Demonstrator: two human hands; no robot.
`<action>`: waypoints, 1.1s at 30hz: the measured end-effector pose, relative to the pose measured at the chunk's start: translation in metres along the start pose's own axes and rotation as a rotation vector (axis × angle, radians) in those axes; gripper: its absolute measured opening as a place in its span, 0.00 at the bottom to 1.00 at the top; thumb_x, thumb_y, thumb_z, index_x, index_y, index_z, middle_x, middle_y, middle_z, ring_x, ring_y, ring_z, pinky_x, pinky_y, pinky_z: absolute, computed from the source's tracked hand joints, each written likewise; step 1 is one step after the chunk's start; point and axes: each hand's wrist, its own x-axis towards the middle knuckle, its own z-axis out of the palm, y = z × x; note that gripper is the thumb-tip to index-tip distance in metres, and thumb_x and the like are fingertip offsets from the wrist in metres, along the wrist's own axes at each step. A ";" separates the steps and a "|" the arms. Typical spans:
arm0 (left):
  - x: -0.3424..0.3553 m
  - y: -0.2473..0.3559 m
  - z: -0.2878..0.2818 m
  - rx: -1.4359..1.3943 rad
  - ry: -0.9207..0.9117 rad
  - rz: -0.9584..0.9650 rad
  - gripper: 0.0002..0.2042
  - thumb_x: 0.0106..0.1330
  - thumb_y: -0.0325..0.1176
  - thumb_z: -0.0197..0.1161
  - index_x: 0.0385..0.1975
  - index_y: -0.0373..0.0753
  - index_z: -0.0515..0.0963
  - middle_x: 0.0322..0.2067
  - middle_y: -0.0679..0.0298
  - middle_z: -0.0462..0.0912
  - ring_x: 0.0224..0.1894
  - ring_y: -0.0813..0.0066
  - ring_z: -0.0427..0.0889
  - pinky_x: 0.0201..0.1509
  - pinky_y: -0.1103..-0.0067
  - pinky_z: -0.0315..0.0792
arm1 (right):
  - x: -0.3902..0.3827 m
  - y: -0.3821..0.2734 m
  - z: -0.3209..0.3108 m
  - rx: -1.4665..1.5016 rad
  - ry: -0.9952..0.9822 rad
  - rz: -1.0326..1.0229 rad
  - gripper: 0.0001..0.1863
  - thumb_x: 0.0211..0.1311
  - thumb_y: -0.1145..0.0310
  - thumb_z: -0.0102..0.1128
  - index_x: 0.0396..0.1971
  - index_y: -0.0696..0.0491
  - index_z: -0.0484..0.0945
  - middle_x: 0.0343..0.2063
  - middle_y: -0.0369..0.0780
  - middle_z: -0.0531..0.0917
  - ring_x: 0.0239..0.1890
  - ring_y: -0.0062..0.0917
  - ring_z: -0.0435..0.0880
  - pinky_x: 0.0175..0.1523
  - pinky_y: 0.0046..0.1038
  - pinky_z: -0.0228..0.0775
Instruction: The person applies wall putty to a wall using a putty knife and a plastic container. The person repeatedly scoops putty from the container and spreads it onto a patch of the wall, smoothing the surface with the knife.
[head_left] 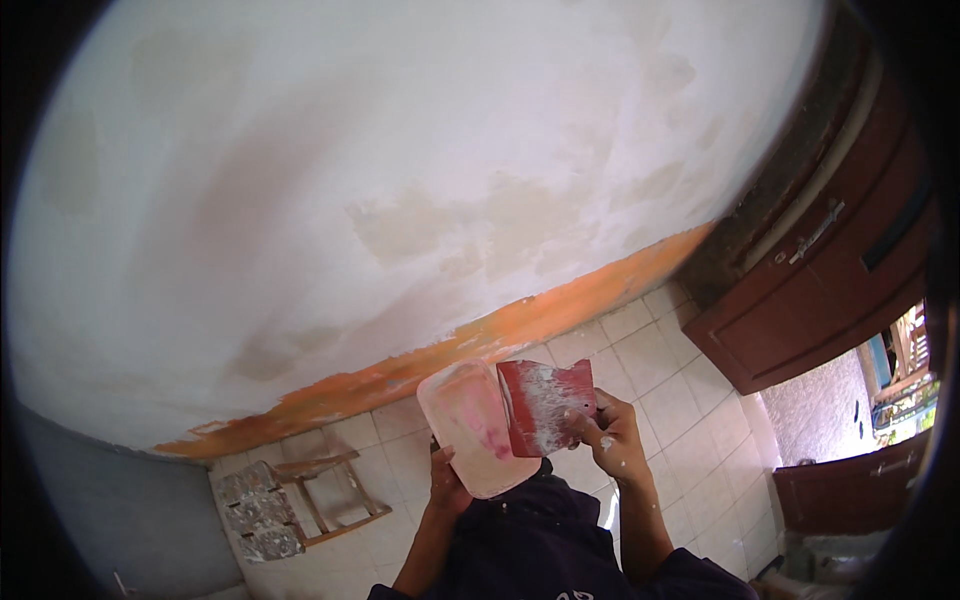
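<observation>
My left hand (450, 482) grips a shallow pinkish plastic tray (462, 415) by its left side, thumb over the rim. Smears of putty and a few darker pink marks show on the tray's inside. In my right hand (608, 435) is a flat red plastic scraper (548, 405), pinched at its right edge. White putty coats much of the scraper's face. Its left edge sits right by the tray's right rim; whether they touch I cannot tell. Specks of white are on my right hand.
Ahead stands a white wall (400, 150) with beige patches and an orange band (560, 300) along its foot. A paint-spattered wooden step stool (300, 505) is on the tiled floor (660, 410) at the left. At the right, a brown door (800, 270) stands beside a bright opening.
</observation>
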 end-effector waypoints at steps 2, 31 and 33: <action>0.002 -0.004 -0.003 -0.007 0.002 -0.002 0.31 0.54 0.44 0.56 0.57 0.36 0.61 0.50 0.57 0.73 0.52 0.63 0.74 0.58 0.67 0.69 | -0.001 -0.004 -0.004 -0.058 0.003 -0.003 0.12 0.60 0.72 0.56 0.40 0.63 0.75 0.25 0.36 0.79 0.26 0.13 0.74 0.29 0.19 0.67; -0.003 0.006 0.029 0.125 -0.110 0.154 0.38 0.48 0.33 0.56 0.63 0.39 0.50 0.56 0.59 0.63 0.59 0.67 0.65 0.60 0.71 0.66 | -0.001 -0.074 0.006 -0.753 0.181 -0.543 0.19 0.46 0.81 0.61 0.43 0.58 0.77 0.24 0.46 0.81 0.23 0.28 0.83 0.29 0.25 0.72; -0.001 0.010 0.025 0.240 -0.086 0.119 0.36 0.49 0.31 0.57 0.62 0.37 0.53 0.54 0.58 0.65 0.57 0.68 0.67 0.58 0.72 0.67 | 0.018 -0.088 0.004 -0.768 0.076 -0.585 0.19 0.47 0.80 0.61 0.43 0.56 0.77 0.23 0.46 0.81 0.24 0.32 0.82 0.29 0.27 0.72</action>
